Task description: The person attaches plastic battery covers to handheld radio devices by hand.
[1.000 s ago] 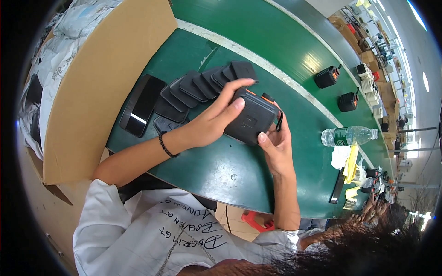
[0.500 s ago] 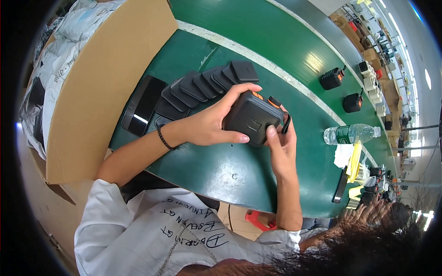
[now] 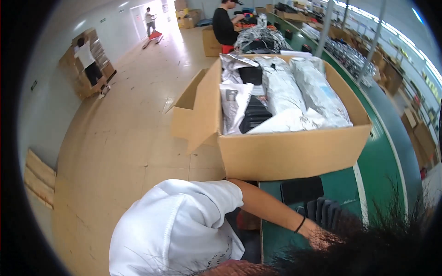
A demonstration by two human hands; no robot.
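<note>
My left hand (image 3: 321,237) is low at the right, over the green worktable (image 3: 278,225). Dark hair covers its fingers, so whatever they may hold is hidden. A black beaded bracelet (image 3: 300,224) circles the wrist. Just beyond the hand lies a fanned row of flat black covers with rounded corners (image 3: 322,211), its near end lost behind the hair. Past them a dark smartphone (image 3: 301,189) rests flat beside the cardboard box. My right hand is out of the picture.
A large open cardboard box (image 3: 290,158) holds silvery-white wrapped bundles (image 3: 278,87) and stacked black pieces (image 3: 254,115). A person in black (image 3: 224,25) stands behind it. At far left, another person (image 3: 87,57) is beside stacked cartons; a third is near a red pallet jack (image 3: 155,35).
The view has swung left, bringing the whole box and the floor into sight. The black device with orange buttons, held in both hands before, and my right hand are no longer visible.
</note>
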